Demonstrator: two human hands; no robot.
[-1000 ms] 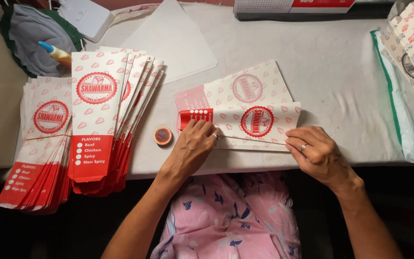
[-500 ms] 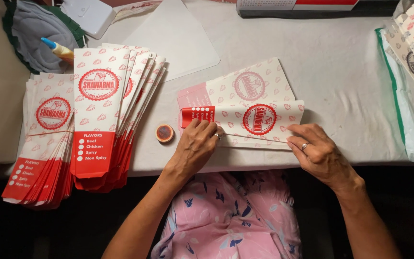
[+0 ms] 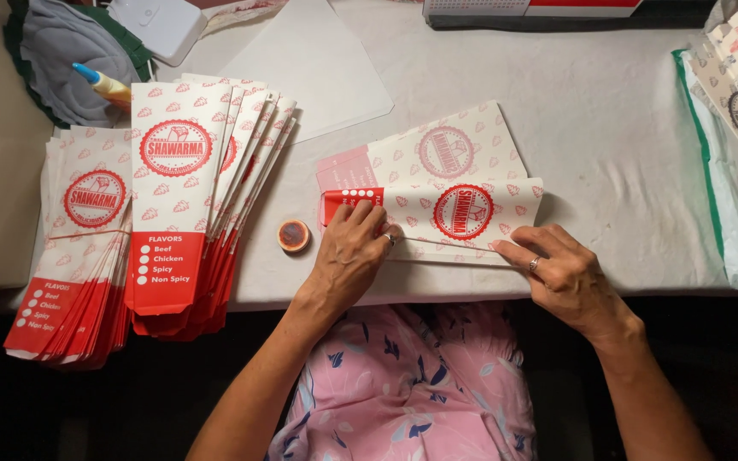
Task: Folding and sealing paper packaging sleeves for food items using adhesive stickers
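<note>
Both palms flat: left hand (image 3: 348,252) & right hand (image 3: 561,269) press folded paper sleeve (image 3: 454,209); uneven pressure could skew crease, glue pot (image 3: 294,236) close by

To your left, the small round pot (image 3: 294,236) sits just beside the left hand (image 3: 348,256), with fanned paper sleeves (image 3: 207,196) beyond it. Bare table (image 3: 617,145) lies open past the right hand (image 3: 567,277), up to the stacked bags (image 3: 732,171) at the edge.
</note>
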